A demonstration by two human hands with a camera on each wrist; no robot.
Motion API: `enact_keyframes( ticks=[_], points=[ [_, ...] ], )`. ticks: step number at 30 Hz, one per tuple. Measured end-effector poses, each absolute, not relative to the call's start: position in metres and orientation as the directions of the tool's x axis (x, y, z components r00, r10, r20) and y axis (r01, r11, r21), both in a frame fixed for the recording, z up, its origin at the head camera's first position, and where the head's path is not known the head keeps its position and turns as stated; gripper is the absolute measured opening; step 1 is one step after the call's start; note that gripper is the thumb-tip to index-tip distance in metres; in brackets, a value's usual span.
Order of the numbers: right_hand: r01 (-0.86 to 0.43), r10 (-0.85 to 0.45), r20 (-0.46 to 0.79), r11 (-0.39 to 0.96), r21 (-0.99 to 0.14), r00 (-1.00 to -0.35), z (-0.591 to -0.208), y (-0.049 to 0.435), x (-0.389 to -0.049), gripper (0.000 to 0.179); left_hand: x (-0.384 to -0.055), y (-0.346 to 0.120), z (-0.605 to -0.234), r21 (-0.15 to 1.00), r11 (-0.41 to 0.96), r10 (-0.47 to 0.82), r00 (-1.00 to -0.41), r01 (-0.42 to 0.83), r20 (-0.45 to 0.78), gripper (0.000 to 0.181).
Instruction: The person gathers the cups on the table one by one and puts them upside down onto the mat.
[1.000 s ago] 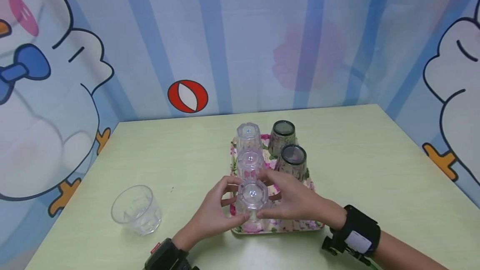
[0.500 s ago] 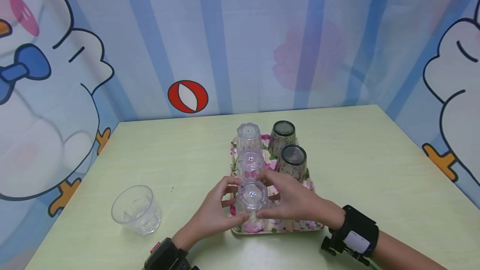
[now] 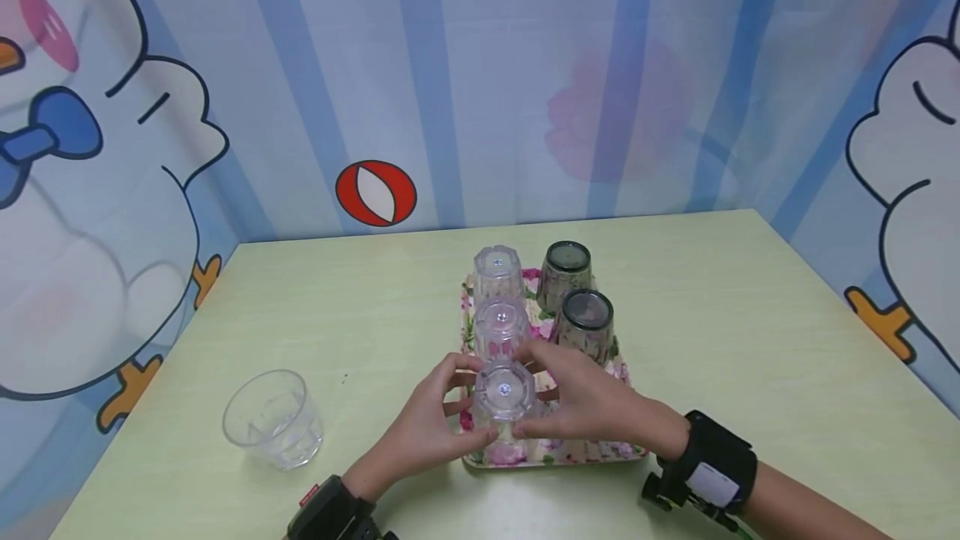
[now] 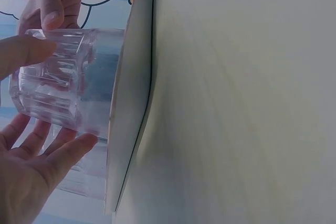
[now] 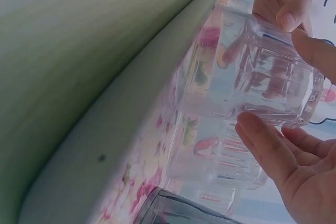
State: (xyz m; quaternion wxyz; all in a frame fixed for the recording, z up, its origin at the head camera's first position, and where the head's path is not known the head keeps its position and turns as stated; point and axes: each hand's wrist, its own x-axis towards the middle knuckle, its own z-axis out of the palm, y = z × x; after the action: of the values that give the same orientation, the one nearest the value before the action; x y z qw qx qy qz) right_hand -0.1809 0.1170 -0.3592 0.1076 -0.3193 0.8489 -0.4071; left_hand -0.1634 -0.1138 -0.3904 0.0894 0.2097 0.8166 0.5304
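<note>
Both hands grip one clear faceted glass (image 3: 506, 392), upside down at the near left corner of a floral tray (image 3: 577, 452). My left hand (image 3: 431, 415) has its thumb and fingers on the glass's left side. On the opposite side, the thumb and fingers of my right hand (image 3: 581, 394) bend against it. The right wrist view shows this glass (image 5: 273, 80) with its rim close over the tray surface. Behind it, two more inverted clear glasses, the nearer (image 3: 501, 325) and the farther (image 3: 497, 269), continue the row.
Two dark inverted glasses, one nearer (image 3: 585, 323) and one farther (image 3: 565, 273), stand along the tray's right side. A wider clear glass (image 3: 277, 419) stands upright on the pale table (image 3: 360, 307) at left. A cartoon-printed curtain (image 3: 487, 90) hangs behind.
</note>
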Motion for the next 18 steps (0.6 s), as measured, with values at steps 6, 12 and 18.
enact_keyframes(
  ticks=[6,12,18],
  points=[
    [-0.442,-0.621,0.066,0.476,-0.76,-0.781,-0.3606,0.1167,-0.1816,0.068,-0.1631,-0.1145,-0.3916,0.905,0.353,0.436,-0.898,0.239,0.068,0.065],
    [-0.431,-0.614,0.054,0.486,-0.76,-0.788,-0.3622,0.1168,-0.1814,0.069,-0.1622,-0.115,-0.3916,0.909,0.35,0.43,-0.901,0.229,0.061,0.065],
    [-0.451,-0.613,0.057,0.512,-0.731,-0.788,-0.3609,0.1176,-0.1805,0.077,-0.1609,-0.1174,-0.3904,0.906,0.36,0.42,-0.906,0.222,0.056,0.066]
  ],
)
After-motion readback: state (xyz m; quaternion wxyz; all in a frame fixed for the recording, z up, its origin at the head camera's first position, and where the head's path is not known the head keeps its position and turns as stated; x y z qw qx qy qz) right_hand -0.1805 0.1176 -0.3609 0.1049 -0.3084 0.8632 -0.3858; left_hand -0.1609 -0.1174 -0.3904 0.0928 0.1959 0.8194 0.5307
